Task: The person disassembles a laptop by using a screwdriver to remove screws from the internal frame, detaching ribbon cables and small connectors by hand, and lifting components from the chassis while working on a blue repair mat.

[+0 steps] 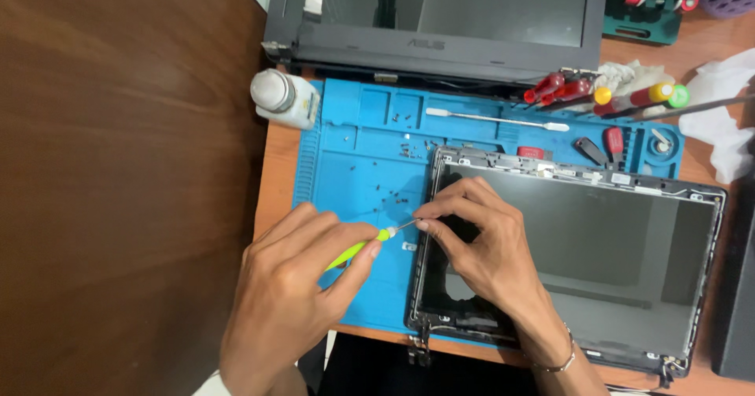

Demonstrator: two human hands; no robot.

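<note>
Green screwdriver [363, 246] in left hand [295, 286]

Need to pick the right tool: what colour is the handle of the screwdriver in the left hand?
Bright yellow-green handle, seen in the head view.

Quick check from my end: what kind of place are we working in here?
Most likely an electronics repair bench. A blue repair mat strewn with tiny screws, a laptop screen panel stripped of its bezel, and a row of red-handled screwdrivers all point that way. The left hand holds a green screwdriver.
</note>
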